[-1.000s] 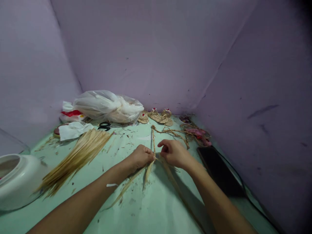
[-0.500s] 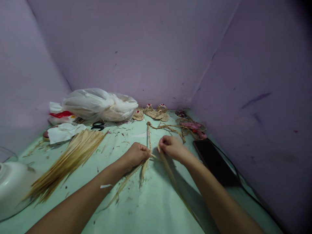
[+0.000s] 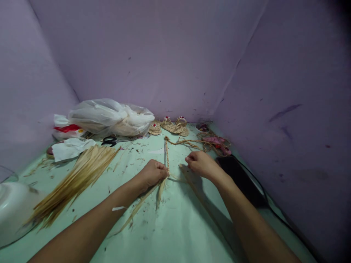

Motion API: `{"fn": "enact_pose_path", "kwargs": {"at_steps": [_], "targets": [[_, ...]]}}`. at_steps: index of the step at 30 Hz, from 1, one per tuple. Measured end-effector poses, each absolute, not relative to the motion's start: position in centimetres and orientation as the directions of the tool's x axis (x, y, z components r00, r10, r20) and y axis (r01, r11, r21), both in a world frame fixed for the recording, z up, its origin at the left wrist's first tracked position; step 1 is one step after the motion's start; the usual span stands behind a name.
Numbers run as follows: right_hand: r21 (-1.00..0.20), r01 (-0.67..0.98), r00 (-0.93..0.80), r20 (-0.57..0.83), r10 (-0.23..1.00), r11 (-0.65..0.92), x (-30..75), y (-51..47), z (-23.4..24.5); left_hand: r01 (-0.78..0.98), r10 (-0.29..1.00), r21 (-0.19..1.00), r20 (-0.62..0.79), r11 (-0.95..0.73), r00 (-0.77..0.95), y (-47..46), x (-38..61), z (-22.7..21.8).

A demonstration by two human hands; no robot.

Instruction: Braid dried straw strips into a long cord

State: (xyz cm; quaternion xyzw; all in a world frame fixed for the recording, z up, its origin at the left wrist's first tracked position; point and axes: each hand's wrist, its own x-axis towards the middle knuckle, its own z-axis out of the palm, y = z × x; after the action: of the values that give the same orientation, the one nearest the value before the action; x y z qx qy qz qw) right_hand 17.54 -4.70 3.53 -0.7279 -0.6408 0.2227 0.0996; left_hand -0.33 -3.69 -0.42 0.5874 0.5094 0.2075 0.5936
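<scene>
Head view: the left hand pinches the braided cord low on the green surface. The right hand curls near a loose strip, any hold unclear. Steady pinching should prevent loosening.

I see a slim tan braid stretched straight, pale loose strips splaying below, one long strip slanting rightward.
</scene>
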Motion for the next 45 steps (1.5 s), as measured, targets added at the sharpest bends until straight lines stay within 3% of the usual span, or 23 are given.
{"fn": "enact_pose_path", "kwargs": {"at_steps": [2, 5, 12, 20, 25, 27, 30, 33, 39, 45], "targets": [[-0.234, 0.957, 0.124, -0.202, 0.971, -0.171, 18.0, -4.9, 3.9, 0.358, 0.848, 0.908, -0.359, 0.219, 0.391, -3.7, -0.4, -0.5], [-0.155, 0.974, 0.114, -0.293, 0.949, -0.164, 18.0, -5.2, 3.7, 0.354, 0.847, 0.909, -0.358, 0.221, 0.392, -3.7, -0.4, -0.6], [-0.337, 0.941, -0.067, -0.192, 0.979, -0.002, 17.4, -5.0, 2.4, 0.334, 0.835, 0.909, -0.377, 0.25, 0.401, -3.6, -0.3, -0.3], [-0.5, 0.863, -0.134, -0.089, 0.987, 0.072, 17.8, -4.9, 2.4, 0.314, 0.828, 0.913, -0.378, 0.26, 0.414, -3.7, -0.4, -0.1], [-0.853, 0.516, -0.214, -0.21, 0.954, -0.072, 17.3, -4.8, 2.3, 0.292, 0.821, 0.917, -0.38, 0.273, 0.427, -3.8, -0.3, 0.0], [-0.915, 0.377, -0.314, -0.27, 0.91, -0.141, 17.3, -4.9, 2.2, 0.293, 0.82, 0.915, -0.384, 0.276, 0.426, -3.7, -0.3, -0.1], [-0.911, 0.371, -0.415, -0.337, 0.845, -0.182, 17.4, -5.1, 1.8, 0.302, 0.816, 0.909, -0.397, 0.287, 0.42, -3.6, -0.4, -0.2], [-0.862, 0.483, -0.383, -0.364, 0.849, -0.151, 17.2, -5.2, 1.3, 0.297, 0.811, 0.908, -0.402, 0.295, 0.426, -3.6, -0.5, -0.2], [-0.703, 0.694, -0.304, -0.089, 0.948, 0.156, 16.6, -5.4, 1.6, 0.275, 0.806, 0.918, -0.386, 0.286, 0.449, -3.6, -0.6, -0.2], [-0.754, 0.608, -0.392, -0.014, 0.92, 0.248, 16.0, -5.6, 1.2, 0.247, 0.807, 0.921, -0.384, 0.301, 0.449, -3.7, -0.5, 0.0]]}}
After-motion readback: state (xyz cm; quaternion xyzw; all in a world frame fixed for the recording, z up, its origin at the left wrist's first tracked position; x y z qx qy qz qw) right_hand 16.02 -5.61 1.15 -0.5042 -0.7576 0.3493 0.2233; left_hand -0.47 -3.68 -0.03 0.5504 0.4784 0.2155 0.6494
